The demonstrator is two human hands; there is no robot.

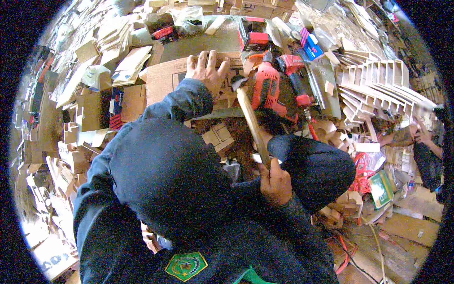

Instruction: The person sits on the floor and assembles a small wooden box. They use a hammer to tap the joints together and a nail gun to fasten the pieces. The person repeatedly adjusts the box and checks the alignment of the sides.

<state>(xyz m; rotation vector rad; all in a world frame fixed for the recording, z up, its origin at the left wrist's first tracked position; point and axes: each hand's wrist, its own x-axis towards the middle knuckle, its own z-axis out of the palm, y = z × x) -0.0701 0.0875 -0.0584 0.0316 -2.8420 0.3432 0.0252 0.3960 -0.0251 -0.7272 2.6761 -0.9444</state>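
Gripping the hammer low on its wooden handle, the right hand is closing its fingers around the shaft, while the left hand is lying open with its fingers spread over a brown cardboard piece. The hammer is slanting up and leftward from the right hand, its dark head hanging just beside the left hand, near the cardboard's right end; whether it is touching anything cannot be told.

Just right of the hammer, a red power drill is lying, and a second red tool with a dark body is resting beyond it. Behind them, a red box is standing near the far edge, and a blue box is leaning farther right. Below the left hand, a smaller cardboard scrap is lying tilted.

Farther right, pale wooden frames are standing in a stacked row. Below these, a red cable is lying coiled beside a green package, and another person is showing at the right rim.
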